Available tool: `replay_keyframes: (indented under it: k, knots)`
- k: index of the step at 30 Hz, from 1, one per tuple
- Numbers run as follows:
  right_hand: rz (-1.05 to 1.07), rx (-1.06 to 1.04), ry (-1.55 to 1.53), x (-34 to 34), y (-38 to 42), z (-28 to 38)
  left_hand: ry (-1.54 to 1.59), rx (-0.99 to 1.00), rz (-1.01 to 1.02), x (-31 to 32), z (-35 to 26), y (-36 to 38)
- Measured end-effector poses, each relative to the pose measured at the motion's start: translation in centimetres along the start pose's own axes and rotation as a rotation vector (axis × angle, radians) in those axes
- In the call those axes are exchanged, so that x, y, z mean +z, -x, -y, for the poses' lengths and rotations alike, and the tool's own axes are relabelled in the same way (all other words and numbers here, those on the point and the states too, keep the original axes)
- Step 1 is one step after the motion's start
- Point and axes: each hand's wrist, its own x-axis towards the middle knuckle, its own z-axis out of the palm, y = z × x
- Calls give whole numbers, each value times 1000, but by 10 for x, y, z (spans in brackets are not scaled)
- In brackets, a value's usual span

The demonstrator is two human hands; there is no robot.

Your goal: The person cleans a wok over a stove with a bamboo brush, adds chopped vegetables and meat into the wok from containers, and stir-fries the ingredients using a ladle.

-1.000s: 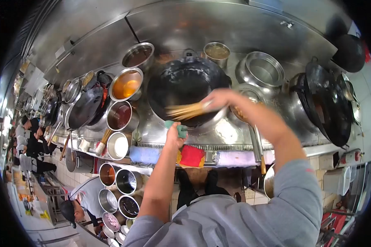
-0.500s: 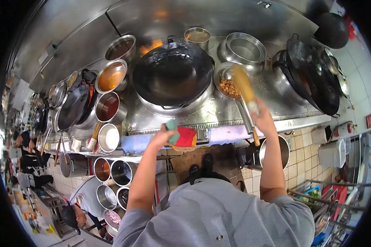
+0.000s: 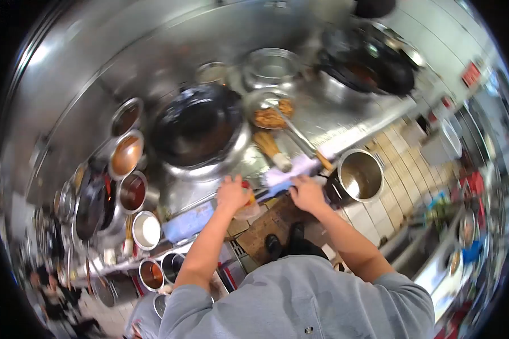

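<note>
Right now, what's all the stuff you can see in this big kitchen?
wok: one, black, middle of the stove
strainer: one, silver, holding brown food, right of the wok
brush: one, tan bamboo, lying before the strainer
sauce bowls: several, steel, left of the wok
pot: one, steel, below the counter's right end
cloth: one, pale, counter edge
left hand: on the counter edge
right hand: beside the cloth

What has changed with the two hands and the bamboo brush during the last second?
The right hand let go of the bamboo brush, which now lies on the steel counter beside the wok. Both hands came down to the counter's front edge; the left hand rests by the red cloth. The wok stayed on its burner.
</note>
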Motion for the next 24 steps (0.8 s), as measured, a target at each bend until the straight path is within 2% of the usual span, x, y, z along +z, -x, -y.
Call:
replay_keyframes:
  k: [3,4,5,7,8,9,10,12,14,16,18,20,22,24]
  knots:
    - [312,41,-280,13,95,-46,298,341,-88,11,-31,19]
    - [406,167,-368,14,131,-54,376,453,-62,21,-42,33]
    - [431,160,-349,28,165,-67,436,534,-51,59,-42,39]
    - [493,213,-296,11,215,-67,461,530,240,114,-45,58]
    - [420,311,-366,-2,236,-65,581,499,319,141,-47,75]
    - [354,381,-436,-13,258,-68,422,399,624,219,-5,52]
    - [283,467,-458,-15,280,-76,374,491,673,233,-24,38]
    - [-125,579,-536,-21,317,-98,370,519,776,250,-64,22]
    - [-406,876,-879,-45,363,-109,370,514,858,255,-94,6]
    - [-975,1183,-1295,-71,422,-106,371,475,949,267,-124,11]
    - [-1601,803,-1931,-48,499,-120,376,397,1019,272,-143,20]
    - [-2196,978,-1725,-67,555,-102,405,291,1074,277,-155,32]
    - [-2564,1022,-1532,-82,602,-92,447,166,1114,279,-158,43]
    - [-2726,1135,-1394,-90,638,-95,627,258,1062,280,-215,37]
